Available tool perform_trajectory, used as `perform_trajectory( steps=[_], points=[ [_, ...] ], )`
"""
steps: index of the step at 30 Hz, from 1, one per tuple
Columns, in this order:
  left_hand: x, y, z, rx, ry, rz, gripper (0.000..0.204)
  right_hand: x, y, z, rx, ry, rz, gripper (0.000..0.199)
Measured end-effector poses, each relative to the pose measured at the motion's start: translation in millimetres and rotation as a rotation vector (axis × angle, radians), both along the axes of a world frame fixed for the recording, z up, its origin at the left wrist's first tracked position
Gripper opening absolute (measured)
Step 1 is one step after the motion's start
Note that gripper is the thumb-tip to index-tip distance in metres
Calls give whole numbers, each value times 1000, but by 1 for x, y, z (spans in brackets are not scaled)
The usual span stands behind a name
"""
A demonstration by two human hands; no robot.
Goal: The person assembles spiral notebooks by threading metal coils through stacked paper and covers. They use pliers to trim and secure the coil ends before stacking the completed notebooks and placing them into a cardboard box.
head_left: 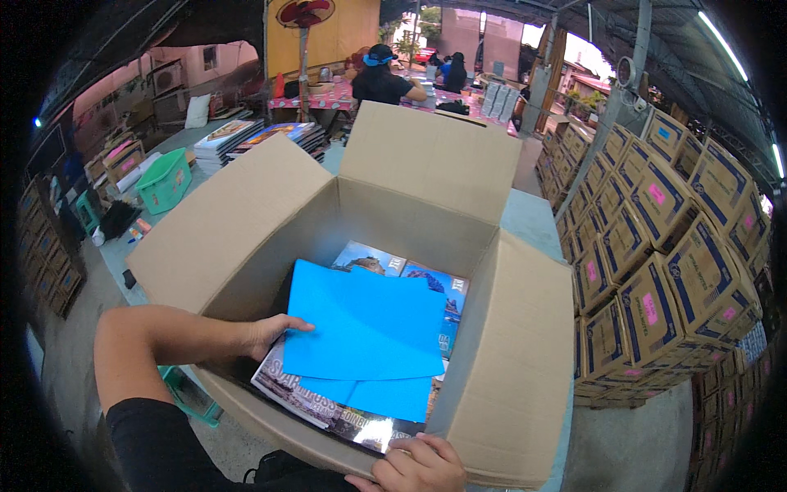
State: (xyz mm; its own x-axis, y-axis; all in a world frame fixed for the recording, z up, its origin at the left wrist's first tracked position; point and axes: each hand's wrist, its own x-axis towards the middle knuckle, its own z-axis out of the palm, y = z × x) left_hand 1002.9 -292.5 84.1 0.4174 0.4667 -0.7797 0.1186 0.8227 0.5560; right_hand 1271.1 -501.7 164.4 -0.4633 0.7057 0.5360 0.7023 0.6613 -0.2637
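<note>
At the table, left hand pinches a blue sheet beyond right hand gripping the carton.

You've got one view: head cam, left unit of your side-by-side fisheye pair. It looks down and forward from above your arms, upright, unmirrored. The open carton sits near and central, seen from above into its inside. Your left hand and right hand are near, low in view. Coverage: green basket left, box stacks right, person in dark clothes far. Straight edges bow toward the dark rim.
</note>
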Motion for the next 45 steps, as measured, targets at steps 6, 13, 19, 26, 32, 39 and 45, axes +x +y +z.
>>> perform_trajectory(
  steps=[6,13,19,26,32,39,45],
  points=[
    [-35,19,-16,16,-60,-611,76,-3,-12,-2,-89,-14,-37,26],
    [-22,5,-12,195,26,-545,123,-11,-9,11,-68,-155,-16,31],
    [-1,-16,17,250,193,-413,113,-11,-10,11,-33,-134,-35,35],
    [9,-26,18,302,236,-422,111,-14,-10,7,39,-64,-30,35],
    [10,-31,18,329,264,-418,110,-10,-11,1,47,-84,-35,34],
    [9,-37,15,350,297,-431,108,-15,-15,6,68,-60,-45,34],
    [31,-30,12,387,291,-481,107,-14,-20,4,84,-83,-102,37]
  ],
)
